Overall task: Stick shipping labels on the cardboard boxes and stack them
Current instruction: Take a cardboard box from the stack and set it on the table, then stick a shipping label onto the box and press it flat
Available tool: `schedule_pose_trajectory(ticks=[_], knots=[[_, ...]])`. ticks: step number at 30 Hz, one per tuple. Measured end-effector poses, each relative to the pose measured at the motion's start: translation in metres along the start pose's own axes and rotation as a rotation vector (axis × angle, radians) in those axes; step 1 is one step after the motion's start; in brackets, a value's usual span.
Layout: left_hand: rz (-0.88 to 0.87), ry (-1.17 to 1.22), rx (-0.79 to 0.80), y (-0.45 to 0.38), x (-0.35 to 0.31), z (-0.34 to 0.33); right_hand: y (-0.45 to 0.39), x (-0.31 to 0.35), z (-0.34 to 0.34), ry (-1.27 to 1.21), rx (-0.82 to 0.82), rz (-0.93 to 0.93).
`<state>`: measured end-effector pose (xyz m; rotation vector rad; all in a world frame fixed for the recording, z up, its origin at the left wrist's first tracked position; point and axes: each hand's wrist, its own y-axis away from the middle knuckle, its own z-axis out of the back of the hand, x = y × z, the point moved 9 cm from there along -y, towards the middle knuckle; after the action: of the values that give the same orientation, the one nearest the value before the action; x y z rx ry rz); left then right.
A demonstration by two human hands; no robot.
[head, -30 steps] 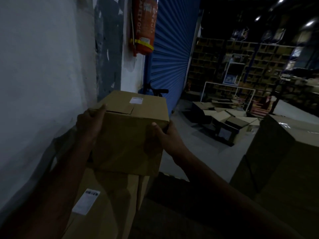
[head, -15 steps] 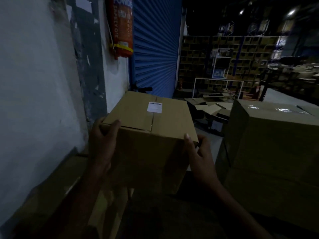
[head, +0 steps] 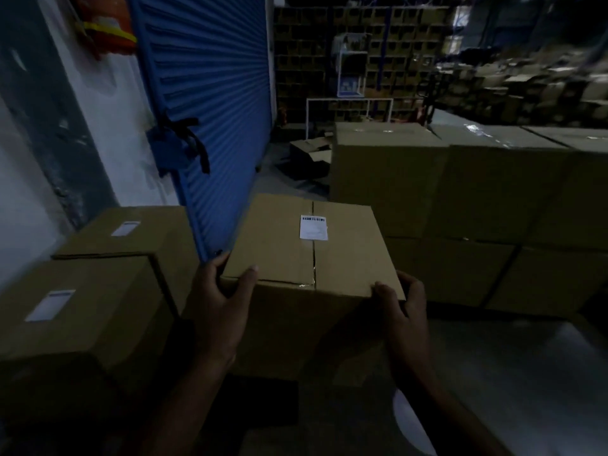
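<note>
I hold a brown cardboard box [head: 283, 245] in front of me, its top showing a white shipping label [head: 313, 228] over the centre seam. My left hand [head: 218, 307] grips the box's near left corner, thumb on the top edge. My right hand [head: 403, 311] grips the near right corner, fingers curled round the side. To the left stand two labelled boxes: a near one [head: 82, 307] with a white label [head: 51, 304] and a farther one [head: 138, 235] with its label [head: 125, 228].
A blue roller shutter [head: 204, 93] and a white wall [head: 108, 133] lie to the left, with a red extinguisher [head: 105, 31] up high. Large cardboard boxes [head: 460, 192] are stacked on the right. Flattened cartons [head: 312, 156] lie on the floor beyond; shelving fills the back.
The box has come down and to the right, away from the wall, with both hands still on it. My view has turned right and down, bringing the two labelled boxes on the left into sight.
</note>
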<state>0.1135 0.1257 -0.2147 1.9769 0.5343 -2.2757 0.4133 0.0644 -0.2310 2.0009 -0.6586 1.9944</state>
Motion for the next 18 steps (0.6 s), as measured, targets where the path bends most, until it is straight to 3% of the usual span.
schedule_pose_trajectory(ticks=[9,18], knots=[[0.153,0.021,0.279,0.118,0.036,-0.130,0.037,-0.050,0.181,0.236,-0.209,-0.112],[0.168,-0.059,0.570,0.190,0.060,-0.230,0.057,-0.082,0.301,0.392,-0.332,-0.189]])
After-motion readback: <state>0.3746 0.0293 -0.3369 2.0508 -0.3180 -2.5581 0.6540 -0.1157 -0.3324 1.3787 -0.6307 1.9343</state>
